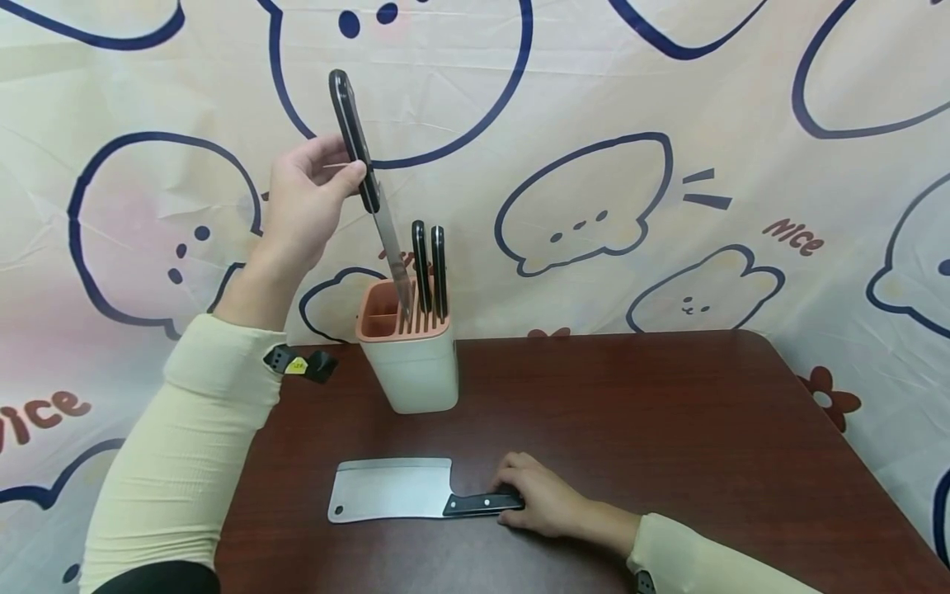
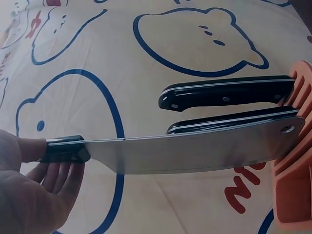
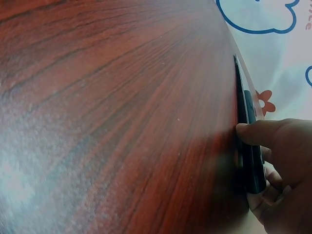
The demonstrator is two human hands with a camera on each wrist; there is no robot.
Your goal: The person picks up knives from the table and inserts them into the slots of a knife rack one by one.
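My left hand (image 1: 308, 194) pinches the black handle of a knife, held steeply above the knife block (image 1: 411, 363). In the left wrist view this knife (image 2: 195, 153) has a broad blade with a hole near its far corner. Its blade end meets the block's slotted orange top; whether it has entered a slot I cannot tell. On the table a cleaver (image 1: 393, 491) lies flat, blade to the left. My right hand (image 1: 542, 499) grips the end of its black handle (image 3: 251, 156), thumb on one side and fingers on the other.
Two black-handled knives (image 1: 439, 272) stand in the block's slots, to the right of the held blade. The block has a white body and open orange compartments at its left. Behind the brown table (image 1: 631, 412) hangs a patterned cloth (image 1: 594, 99).
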